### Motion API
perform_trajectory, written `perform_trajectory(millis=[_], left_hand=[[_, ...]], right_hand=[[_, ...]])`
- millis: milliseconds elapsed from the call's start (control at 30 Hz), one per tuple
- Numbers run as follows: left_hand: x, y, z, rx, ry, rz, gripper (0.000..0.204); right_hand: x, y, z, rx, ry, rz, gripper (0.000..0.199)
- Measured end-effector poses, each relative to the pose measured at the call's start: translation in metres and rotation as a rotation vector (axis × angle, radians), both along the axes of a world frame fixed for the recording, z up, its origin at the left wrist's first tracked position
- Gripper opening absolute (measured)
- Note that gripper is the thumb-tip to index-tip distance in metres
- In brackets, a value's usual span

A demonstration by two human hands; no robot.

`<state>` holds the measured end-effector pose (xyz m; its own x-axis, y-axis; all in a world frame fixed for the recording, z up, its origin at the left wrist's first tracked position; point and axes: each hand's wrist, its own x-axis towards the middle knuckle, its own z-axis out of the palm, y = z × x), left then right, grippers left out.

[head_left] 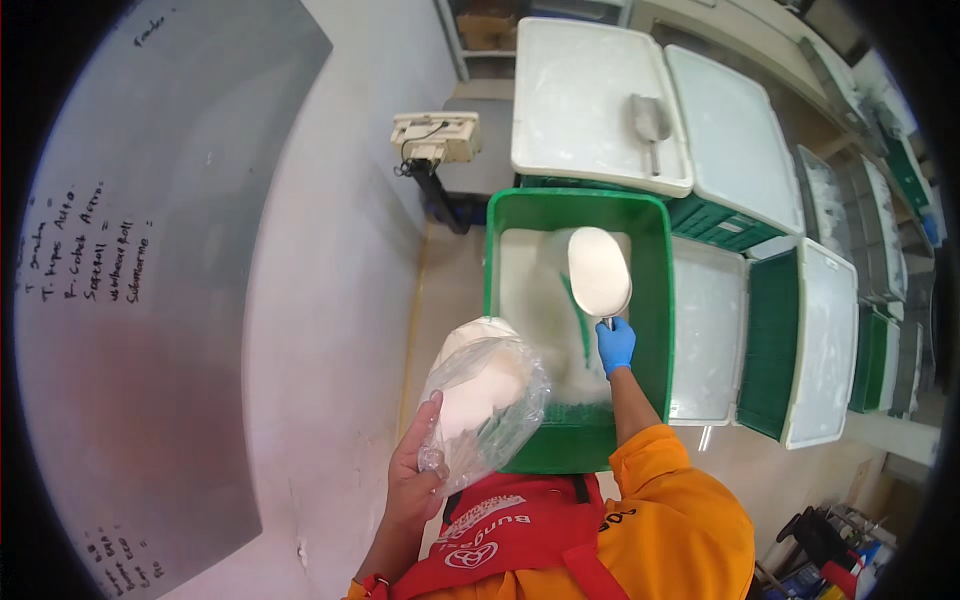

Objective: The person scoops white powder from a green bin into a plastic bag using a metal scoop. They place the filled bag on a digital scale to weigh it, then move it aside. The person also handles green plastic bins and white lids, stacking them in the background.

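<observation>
We have two hands at work. Our bare left hand is partly closed around the side of one clear plastic bag, thumb on the outside; we cannot tell how the hidden fingers sit beneath it. The bag holds white powder and is by the near left corner of one green tub.

Our right hand, in one blue glove, is closed round the handle of one scoop. The scoop is heaped with white powder and is above the tub, where more powder covers much of the bottom.

Around the tub we count four large white lids. Two are beyond it, the left one bearing a second scoop, the other just beside it. Two more are to the right: a nearer lid and a farther lid. Past these are further bins, too cut off to count. We also see one scale on a post and one grey board with handwriting on the left wall.
</observation>
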<state>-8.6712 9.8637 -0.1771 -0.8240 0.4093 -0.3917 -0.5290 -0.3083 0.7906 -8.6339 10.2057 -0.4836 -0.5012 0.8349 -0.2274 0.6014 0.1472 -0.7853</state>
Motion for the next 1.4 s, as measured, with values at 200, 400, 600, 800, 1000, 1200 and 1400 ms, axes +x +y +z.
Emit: perform_trajectory(millis=[200,400,600,800,1000,1200,1400], left_hand=[[0.005,-0.016,0.003,0.15,0.004,-0.098,0.085],[0.0,-0.025,-0.001,0.255,0.021,-0.171,0.088],[0.001,-0.036,-0.017,0.333,0.03,-0.158,0.091],[0.001,-0.048,-0.029,0.483,-0.004,-0.224,0.092],[0.009,-0.047,-0.031,0.587,-0.009,-0.295,0.093],[-0.001,-0.066,-0.042,0.478,-0.025,-0.272,0.092],[0.0,-0.041,-0.025,0.485,-0.063,-0.226,0.093]], right_hand=[[0.064,-0.006,0.062,0.114,0.114,-0.031,0.023],[0.103,-0.019,0.144,0.102,0.089,0.001,0.022],[0.15,-0.026,0.22,0.109,0.03,0.179,0.03],[0.138,-0.045,0.33,0.131,-0.396,0.702,0.032],[0.014,-0.134,0.36,0.469,-0.713,1.358,0.029],[0.009,-0.099,0.445,0.658,-0.739,1.204,0.026],[0.088,0.014,0.25,-0.002,-0.276,0.578,0.038]])
